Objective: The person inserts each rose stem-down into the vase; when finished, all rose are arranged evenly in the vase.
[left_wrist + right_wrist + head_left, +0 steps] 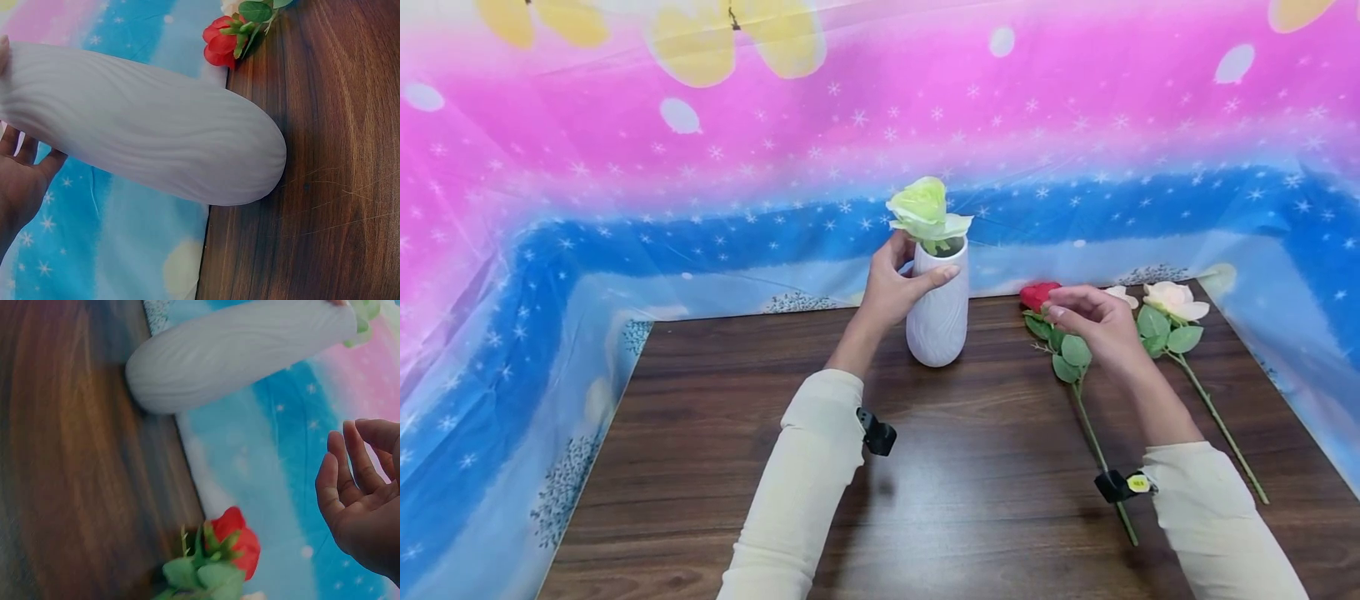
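A white vase (938, 325) with wavy relief stands upright on the wooden table. My left hand (891, 287) grips it near the rim, thumb across the front and fingers around the far side. From its mouth rises a pale green rose (922, 208), its stem hidden inside the vase. To the right, my right hand (1108, 329) is raised with loosely bent fingers and nothing in them, as the right wrist view also shows. In the head view it overlaps a red rose (1037, 295) with green leaves, which lies on the table.
A cream rose (1176, 300) on a long stem lies at the table's right side. Another pale bloom (1122, 295) shows partly behind my right hand. A pink and blue patterned cloth (850, 142) hangs behind the dark wooden table (722, 433) and along its sides.
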`<move>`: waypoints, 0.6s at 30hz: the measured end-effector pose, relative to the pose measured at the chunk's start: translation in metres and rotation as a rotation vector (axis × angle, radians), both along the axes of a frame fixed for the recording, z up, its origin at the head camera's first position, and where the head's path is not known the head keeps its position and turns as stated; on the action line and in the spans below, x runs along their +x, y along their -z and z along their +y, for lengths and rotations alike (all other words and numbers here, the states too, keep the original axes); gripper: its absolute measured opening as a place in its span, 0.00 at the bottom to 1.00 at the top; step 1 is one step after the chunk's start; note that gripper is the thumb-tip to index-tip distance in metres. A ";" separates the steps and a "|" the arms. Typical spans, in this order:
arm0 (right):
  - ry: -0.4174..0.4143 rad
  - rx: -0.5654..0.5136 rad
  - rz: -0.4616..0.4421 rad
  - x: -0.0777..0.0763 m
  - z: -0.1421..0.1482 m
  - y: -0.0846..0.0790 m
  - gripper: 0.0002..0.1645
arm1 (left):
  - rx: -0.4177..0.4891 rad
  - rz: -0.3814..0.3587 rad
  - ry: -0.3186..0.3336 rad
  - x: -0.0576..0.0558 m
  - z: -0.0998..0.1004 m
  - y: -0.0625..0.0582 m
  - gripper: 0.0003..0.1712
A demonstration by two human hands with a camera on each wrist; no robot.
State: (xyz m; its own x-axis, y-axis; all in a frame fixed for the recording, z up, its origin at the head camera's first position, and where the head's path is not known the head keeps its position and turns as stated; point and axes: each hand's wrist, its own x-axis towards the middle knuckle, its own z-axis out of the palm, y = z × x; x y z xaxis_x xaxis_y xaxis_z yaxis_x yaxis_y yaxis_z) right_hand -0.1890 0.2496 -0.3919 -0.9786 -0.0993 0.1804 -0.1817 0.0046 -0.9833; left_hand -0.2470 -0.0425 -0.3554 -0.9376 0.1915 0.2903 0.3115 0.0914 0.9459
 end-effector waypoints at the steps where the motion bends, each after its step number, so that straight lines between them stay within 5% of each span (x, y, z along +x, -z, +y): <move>1: 0.001 0.024 -0.001 0.000 0.002 0.003 0.15 | 0.001 0.001 0.000 0.000 0.000 0.000 0.35; 7: 0.018 0.241 -0.006 -0.003 0.016 0.026 0.17 | -0.001 0.010 0.000 0.000 -0.001 0.000 0.35; 11: 0.057 0.415 -0.042 -0.003 0.022 0.042 0.09 | -0.005 0.010 -0.004 0.000 -0.002 0.001 0.35; 18: 0.110 0.783 -0.049 -0.005 0.029 0.058 0.15 | -0.003 0.013 0.005 0.001 -0.001 0.000 0.34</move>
State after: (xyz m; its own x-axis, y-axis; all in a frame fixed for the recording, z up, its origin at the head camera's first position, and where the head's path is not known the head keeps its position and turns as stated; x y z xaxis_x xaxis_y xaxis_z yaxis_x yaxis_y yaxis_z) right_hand -0.1940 0.2787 -0.4501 -0.9951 -0.0821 0.0541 -0.0966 0.7138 -0.6937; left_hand -0.2463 -0.0433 -0.3555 -0.9328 0.1967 0.3019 0.3243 0.0929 0.9414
